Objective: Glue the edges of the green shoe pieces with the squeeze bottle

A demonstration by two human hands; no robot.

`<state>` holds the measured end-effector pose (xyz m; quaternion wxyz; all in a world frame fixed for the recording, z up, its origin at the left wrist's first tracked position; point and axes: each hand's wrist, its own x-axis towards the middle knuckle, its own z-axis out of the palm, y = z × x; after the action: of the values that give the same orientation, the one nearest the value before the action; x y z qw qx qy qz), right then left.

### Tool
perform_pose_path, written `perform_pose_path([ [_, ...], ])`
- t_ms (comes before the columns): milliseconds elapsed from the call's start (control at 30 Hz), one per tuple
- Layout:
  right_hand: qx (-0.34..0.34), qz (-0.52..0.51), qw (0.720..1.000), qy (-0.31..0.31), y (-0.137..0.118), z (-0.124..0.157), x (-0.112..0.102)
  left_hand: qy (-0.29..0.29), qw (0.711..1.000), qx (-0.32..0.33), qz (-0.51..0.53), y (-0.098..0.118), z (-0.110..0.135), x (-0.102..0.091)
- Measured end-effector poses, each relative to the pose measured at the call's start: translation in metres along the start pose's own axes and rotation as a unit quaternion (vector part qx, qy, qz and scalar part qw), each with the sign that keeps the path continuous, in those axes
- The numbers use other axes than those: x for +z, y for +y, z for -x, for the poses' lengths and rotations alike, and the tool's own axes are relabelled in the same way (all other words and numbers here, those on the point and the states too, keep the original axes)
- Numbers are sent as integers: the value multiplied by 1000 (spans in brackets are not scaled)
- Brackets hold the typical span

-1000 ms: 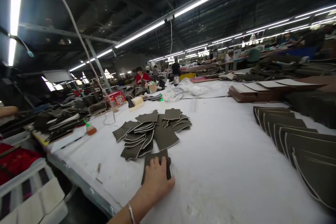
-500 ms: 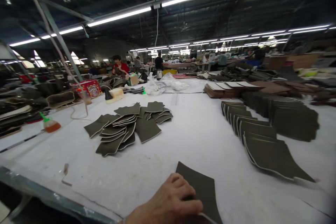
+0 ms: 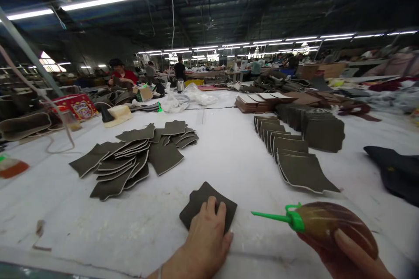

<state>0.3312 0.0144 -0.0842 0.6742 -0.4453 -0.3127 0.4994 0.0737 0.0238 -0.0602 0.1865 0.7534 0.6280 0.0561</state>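
Note:
A dark olive-grey panel (image 3: 209,202) with a notched edge lies flat on the white table before me. My left hand (image 3: 207,231) rests on its near right part, fingers bent and apart, thumb off to the side. At the lower right, my right hand (image 3: 352,255) is closed around a squeeze bottle (image 3: 337,224) of amber-brown liquid. The bottle lies sideways in the grip; its thin green nozzle points left, toward the panel but apart from it. A loose heap of similar panels (image 3: 166,157) is at left, and an overlapping row of them (image 3: 303,168) stretches back at right.
Dark stacked pieces (image 3: 322,130) and brown pieces (image 3: 250,104) lie farther back right. A dark navy item (image 3: 396,172) sits at the right. Another amber bottle (image 3: 13,168), a red bag (image 3: 78,107) and clear plastic (image 3: 199,93) are also on the table. People work in the background.
The squeeze bottle and my right hand have come into view. The panel under my left hand now lies flat and turned, with the fingers spread on it. The view has swung right.

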Motion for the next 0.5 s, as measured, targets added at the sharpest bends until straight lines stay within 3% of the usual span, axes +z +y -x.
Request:
perform_pose_path([
  [233,38,33,998,23,-2,1,-4,-27,999,0,-24,-4,9,1],
  [500,21,76,997,5,-4,10,18,-36,995,-19,-88,10,-1,1],
])
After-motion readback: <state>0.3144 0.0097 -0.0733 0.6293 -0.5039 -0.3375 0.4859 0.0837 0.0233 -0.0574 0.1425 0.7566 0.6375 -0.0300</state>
